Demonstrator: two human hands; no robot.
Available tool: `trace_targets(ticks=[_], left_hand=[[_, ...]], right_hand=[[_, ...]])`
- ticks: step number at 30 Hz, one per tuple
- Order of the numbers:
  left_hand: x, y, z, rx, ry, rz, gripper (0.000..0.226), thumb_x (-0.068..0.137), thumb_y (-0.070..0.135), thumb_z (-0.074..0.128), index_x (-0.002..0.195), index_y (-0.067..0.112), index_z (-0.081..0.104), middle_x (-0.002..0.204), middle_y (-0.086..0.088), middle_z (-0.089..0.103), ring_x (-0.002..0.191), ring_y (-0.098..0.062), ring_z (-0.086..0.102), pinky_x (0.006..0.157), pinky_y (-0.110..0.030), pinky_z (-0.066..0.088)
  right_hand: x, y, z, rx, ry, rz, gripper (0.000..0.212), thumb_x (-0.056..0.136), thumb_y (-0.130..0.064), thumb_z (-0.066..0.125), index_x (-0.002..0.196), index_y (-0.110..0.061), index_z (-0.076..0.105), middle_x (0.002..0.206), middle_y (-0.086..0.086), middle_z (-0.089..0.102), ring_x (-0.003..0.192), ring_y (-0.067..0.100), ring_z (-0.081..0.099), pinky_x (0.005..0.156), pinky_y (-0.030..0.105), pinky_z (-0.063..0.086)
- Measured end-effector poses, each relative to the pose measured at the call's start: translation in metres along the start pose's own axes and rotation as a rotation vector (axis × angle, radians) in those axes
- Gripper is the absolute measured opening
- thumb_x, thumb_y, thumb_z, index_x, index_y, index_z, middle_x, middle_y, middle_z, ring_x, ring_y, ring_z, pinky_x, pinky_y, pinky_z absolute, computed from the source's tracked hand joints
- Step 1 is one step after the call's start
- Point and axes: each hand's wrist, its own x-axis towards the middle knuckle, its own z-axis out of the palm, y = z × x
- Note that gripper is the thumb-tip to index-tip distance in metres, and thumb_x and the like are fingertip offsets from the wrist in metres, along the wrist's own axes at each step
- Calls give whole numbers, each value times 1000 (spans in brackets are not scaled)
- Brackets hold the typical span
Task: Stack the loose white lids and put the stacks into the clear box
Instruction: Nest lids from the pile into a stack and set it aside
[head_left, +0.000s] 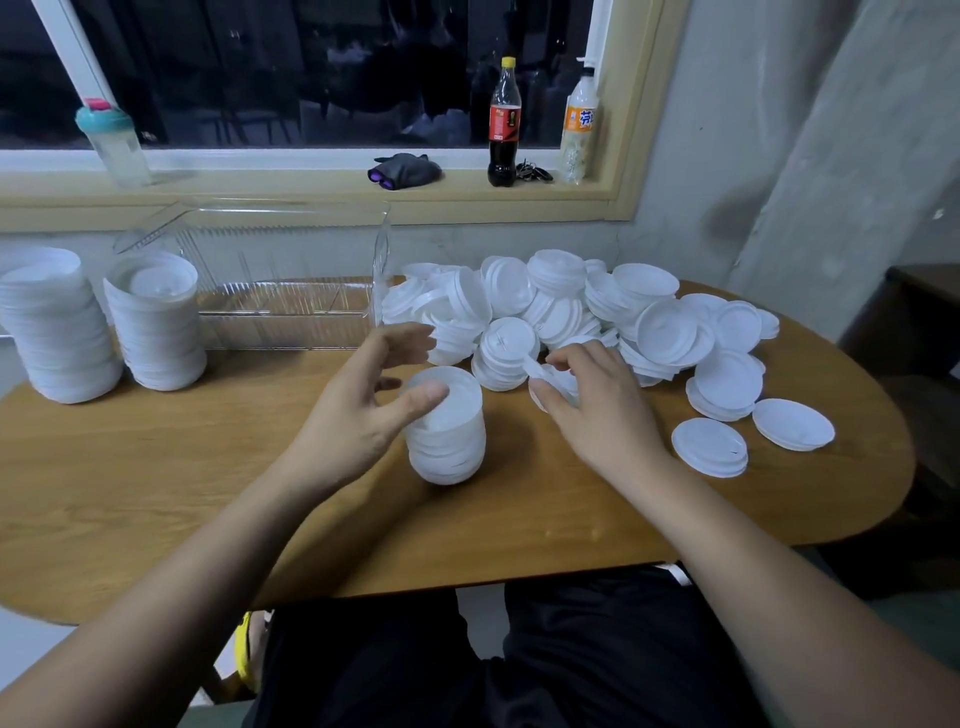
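A short stack of white lids (447, 434) stands in the middle of the wooden table (156, 493). My left hand (363, 410) hovers at its left side, fingers spread and relaxed, thumb near the stack's top edge. My right hand (592, 410) pinches a few white lids (550, 382) at the near edge of the big loose pile of lids (597, 312). The clear box (291, 280) lies at the back of the table, its open lid raised. One tall lid stack (156, 322) stands inside its left end; another tall stack (54, 332) is at the far left.
A few single lids (792, 423) lie at the table's right edge. On the window sill stand a cola bottle (504, 124), an orange-labelled bottle (577, 130), a teal-capped shaker (114, 143) and a dark bundle (405, 170). My dark-clothed lap is below the table edge.
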Motion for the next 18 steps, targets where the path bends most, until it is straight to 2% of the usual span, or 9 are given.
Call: trace_targets(ticks=[2, 6, 11, 14, 16, 18], left_hand=[[8, 12, -1, 34, 12, 13, 54, 94, 58, 71, 141, 33, 60, 139, 17, 68, 137, -4, 59, 112, -43, 50], [31, 35, 6, 132, -15, 55, 28, 102, 41, 74, 128, 33, 68, 129, 20, 72, 129, -1, 63, 107, -39, 52], [74, 42, 29, 295, -145, 137, 24, 103, 33, 72, 126, 34, 68, 121, 21, 73, 121, 4, 64, 95, -18, 48], [104, 39, 49, 471, -240, 233, 29, 100, 29, 75, 129, 28, 70, 122, 17, 72, 115, 0, 65, 84, -3, 42], [122, 39, 65, 581, -329, 293, 35, 99, 29, 77, 133, 24, 69, 126, 11, 72, 115, -7, 65, 85, -6, 42], [136, 39, 83, 654, -420, 337, 42, 98, 29, 78, 139, 25, 67, 129, 7, 70, 115, -12, 64, 92, -22, 50]], right_hand=[[4, 5, 1, -9, -37, -20, 25, 102, -43, 68, 114, -21, 69, 108, -7, 63, 107, 18, 57, 94, 36, 48], [3, 8, -3, 78, -75, -1, 11, 104, -31, 67, 98, -23, 70, 93, -15, 62, 93, 11, 57, 81, 33, 46], [-20, 3, -26, 267, -139, 60, 11, 104, -30, 67, 93, -32, 69, 93, -15, 70, 89, 7, 64, 75, 21, 45], [-39, 6, -38, 293, -106, 35, 10, 106, -29, 68, 96, -30, 70, 95, -14, 70, 97, 9, 66, 83, 26, 50], [-50, 11, -41, 295, -66, 49, 9, 106, -30, 67, 98, -28, 71, 97, -13, 70, 101, 11, 65, 86, 30, 52], [-61, 15, -42, 302, -5, 81, 9, 106, -30, 67, 98, -29, 70, 98, -13, 68, 102, 12, 65, 85, 31, 52]])
